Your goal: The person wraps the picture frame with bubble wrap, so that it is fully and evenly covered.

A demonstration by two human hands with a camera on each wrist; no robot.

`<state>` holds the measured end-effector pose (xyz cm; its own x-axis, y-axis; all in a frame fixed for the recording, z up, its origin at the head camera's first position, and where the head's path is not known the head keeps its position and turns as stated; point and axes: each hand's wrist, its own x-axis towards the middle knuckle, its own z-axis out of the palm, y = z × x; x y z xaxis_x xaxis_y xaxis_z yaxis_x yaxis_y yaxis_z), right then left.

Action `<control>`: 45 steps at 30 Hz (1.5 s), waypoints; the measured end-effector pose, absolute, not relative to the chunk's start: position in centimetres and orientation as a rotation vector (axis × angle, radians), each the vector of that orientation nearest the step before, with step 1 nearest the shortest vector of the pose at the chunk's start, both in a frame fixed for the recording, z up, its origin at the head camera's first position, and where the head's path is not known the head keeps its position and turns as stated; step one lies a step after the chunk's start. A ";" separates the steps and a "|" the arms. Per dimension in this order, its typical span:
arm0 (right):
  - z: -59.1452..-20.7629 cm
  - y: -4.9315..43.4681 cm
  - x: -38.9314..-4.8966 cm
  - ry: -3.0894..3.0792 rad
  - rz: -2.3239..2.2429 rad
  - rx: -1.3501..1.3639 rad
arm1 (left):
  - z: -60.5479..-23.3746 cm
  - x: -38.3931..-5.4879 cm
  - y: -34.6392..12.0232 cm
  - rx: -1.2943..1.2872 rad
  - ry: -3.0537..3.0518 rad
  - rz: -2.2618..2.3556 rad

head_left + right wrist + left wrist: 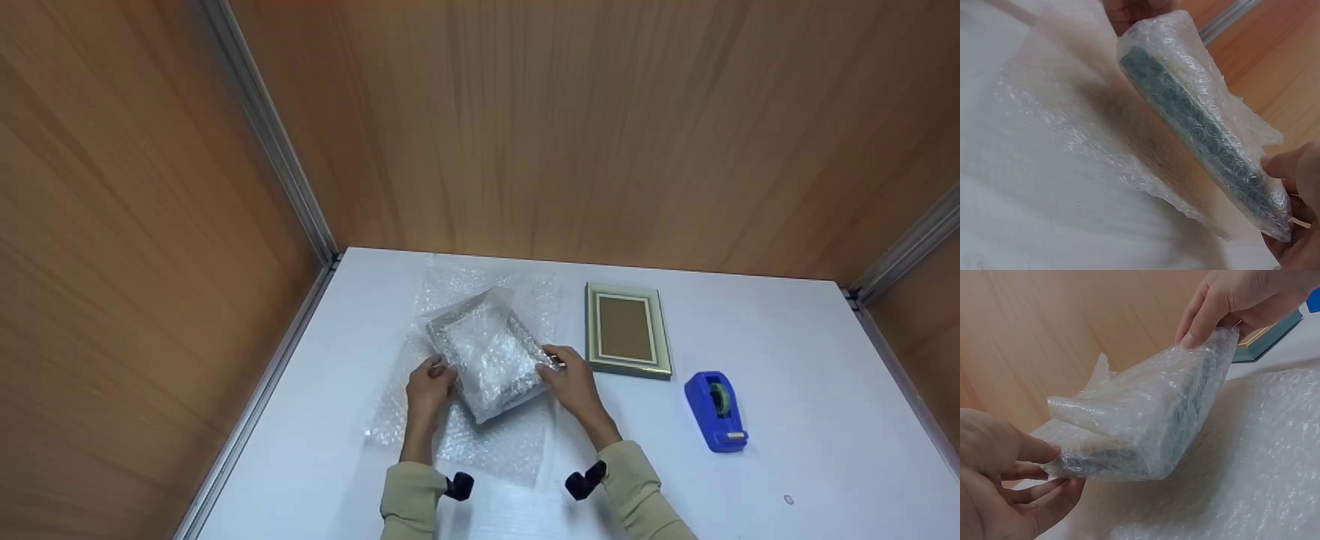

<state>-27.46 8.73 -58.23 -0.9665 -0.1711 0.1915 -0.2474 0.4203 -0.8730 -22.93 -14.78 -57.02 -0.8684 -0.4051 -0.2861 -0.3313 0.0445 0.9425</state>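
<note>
A picture frame wrapped in bubble wrap point(491, 356) is held up, tilted, between both hands over the table. The left hand point(430, 386) pinches its left edge, thumb on top and fingers beneath, as the left wrist view shows. At the opposite edge the right hand point(571, 381) grips a corner between thumb and fingers. Through the clear wrap, the frame's dark green side point(1199, 132) shows in the right wrist view. A loose flap of wrap point(1086, 410) stands up from the top face. Below it, flat bubble wrap sheets point(495, 454) lie on the white table.
An unwrapped picture frame point(626, 330) with a brown centre lies right of the wrapped one. Nearer the right side stands a blue tape dispenser point(716, 412) holding a roll of tape. Wooden panels point(585, 135) enclose the white table point(795, 360) at the back and sides.
</note>
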 end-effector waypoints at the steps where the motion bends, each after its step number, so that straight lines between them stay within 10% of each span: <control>1: -58.1 9.0 -27.2 -2.581 1.605 0.376 | -56.9 -22.8 -14.6 0.777 -2.231 -1.986; 45: -56.5 18.8 -14.8 -2.775 1.366 -0.215 | -57.0 -17.2 -5.4 0.152 -2.501 -1.929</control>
<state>-14.78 18.76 -56.48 -0.9896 0.1422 -0.0236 0.1054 0.6024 -0.7912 -17.22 -5.39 -56.96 -0.9952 -0.0637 -0.0746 -0.0883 0.2511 0.9639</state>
